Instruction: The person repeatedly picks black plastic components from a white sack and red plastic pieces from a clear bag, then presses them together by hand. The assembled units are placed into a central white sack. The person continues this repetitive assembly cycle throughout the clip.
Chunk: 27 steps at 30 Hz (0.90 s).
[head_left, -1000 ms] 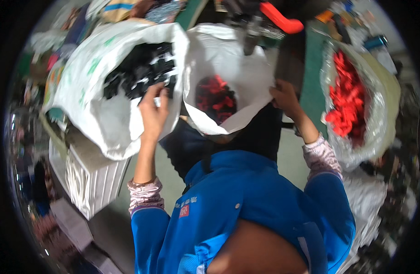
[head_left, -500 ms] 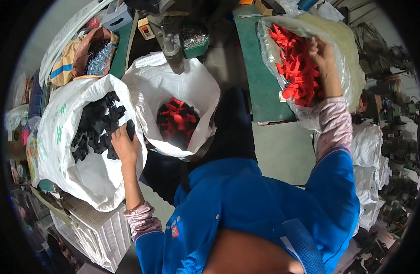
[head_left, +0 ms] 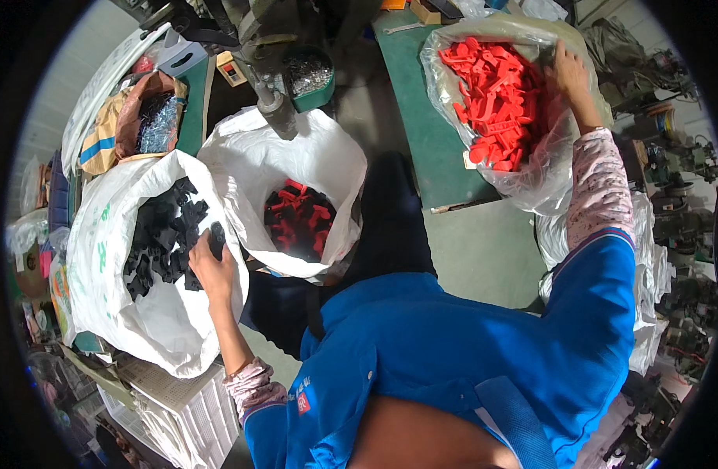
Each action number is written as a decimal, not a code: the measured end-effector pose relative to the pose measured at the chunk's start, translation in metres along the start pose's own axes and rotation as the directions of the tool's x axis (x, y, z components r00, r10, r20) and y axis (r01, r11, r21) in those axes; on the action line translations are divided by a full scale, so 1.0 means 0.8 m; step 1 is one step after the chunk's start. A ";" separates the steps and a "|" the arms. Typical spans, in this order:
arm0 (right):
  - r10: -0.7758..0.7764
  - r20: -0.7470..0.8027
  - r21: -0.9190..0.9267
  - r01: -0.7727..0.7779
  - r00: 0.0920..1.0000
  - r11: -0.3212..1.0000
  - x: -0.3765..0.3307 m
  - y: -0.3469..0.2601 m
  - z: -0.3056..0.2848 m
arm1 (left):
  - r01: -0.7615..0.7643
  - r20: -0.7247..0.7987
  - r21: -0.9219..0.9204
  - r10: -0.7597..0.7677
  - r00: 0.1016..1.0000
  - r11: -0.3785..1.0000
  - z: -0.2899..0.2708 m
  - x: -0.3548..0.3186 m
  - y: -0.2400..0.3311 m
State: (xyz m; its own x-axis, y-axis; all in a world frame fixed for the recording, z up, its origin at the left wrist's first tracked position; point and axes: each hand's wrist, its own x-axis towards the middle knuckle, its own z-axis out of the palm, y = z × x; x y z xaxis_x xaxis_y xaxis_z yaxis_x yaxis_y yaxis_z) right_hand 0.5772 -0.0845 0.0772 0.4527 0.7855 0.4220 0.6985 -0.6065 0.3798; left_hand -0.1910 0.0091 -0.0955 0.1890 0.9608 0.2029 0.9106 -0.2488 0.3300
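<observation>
My left hand [head_left: 211,268] is at the mouth of a white woven sack [head_left: 167,328], its fingers closed around a black plastic part [head_left: 217,239]. More black parts [head_left: 160,234] lie heaped inside that sack. My right hand [head_left: 575,80] is at the far right side of a clear plastic bag [head_left: 542,191], fingers stretched and apart against its inner wall. Nothing shows between those fingers. Red plastic parts [head_left: 500,109] fill the bag just left of this hand. Between my hands, a second white sack [head_left: 312,152] holds joined-looking red and black pieces [head_left: 300,219].
The clear bag rests on a green tabletop [head_left: 421,102] with a wrench [head_left: 404,28] at its far end. A metal machine post [head_left: 277,113] overhangs the middle sack. Beyond it stands a green bin [head_left: 316,95] of small metal pieces. A paper sack [head_left: 125,129] holds metal fasteners.
My right hand has moved right, off the red parts to the bag's side, and its mouth is spread wider. My left hand stays by the black parts. The whole view has shifted slightly.
</observation>
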 end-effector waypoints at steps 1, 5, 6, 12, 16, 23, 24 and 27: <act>0.056 0.166 -0.133 -0.034 0.985 0.991 -0.013 0.023 0.000 | 0.004 0.011 -0.063 -0.003 1.000 0.998 0.002 0.010 0.006; 0.104 -0.037 0.089 -0.100 0.994 0.991 0.020 0.060 -0.035 | 0.103 -0.030 -0.307 -0.118 0.993 0.946 -0.012 0.000 0.006; 0.084 -0.109 0.060 -0.078 0.990 0.995 0.038 0.059 -0.080 | 0.063 -0.086 -0.393 -0.105 0.991 0.917 -0.004 0.000 -0.014; 0.125 -0.453 0.210 -0.030 0.882 0.977 0.023 0.041 -0.201 | -0.181 -0.448 -0.508 -0.079 0.890 0.842 -0.049 0.032 0.065; 0.132 -0.360 0.145 -0.084 0.924 0.986 0.017 0.050 -0.162 | -0.352 -0.336 -0.513 0.194 0.922 0.783 -0.060 0.068 0.196; -0.038 -0.316 0.144 0.087 0.948 0.986 -0.002 0.040 -0.157 | 0.044 0.241 -0.953 0.661 0.710 0.301 -0.005 0.120 0.440; -0.099 -0.291 0.146 0.146 0.951 0.978 -0.008 0.062 -0.138 | 0.227 0.280 -0.958 0.725 0.630 0.173 0.009 0.136 0.481; -0.131 -0.285 0.144 0.178 0.949 0.974 -0.027 0.009 -0.159 | 0.640 0.375 -0.765 0.758 0.533 -0.072 0.027 0.167 0.576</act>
State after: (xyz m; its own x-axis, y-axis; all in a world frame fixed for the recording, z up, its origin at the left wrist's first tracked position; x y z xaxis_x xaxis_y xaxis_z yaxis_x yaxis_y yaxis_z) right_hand 0.5019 -0.1216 0.1751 0.1799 0.7904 0.5856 0.8401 -0.4331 0.3264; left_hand 0.2619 0.0252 0.0636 0.9291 0.3697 0.0123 -0.2254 0.5394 0.8113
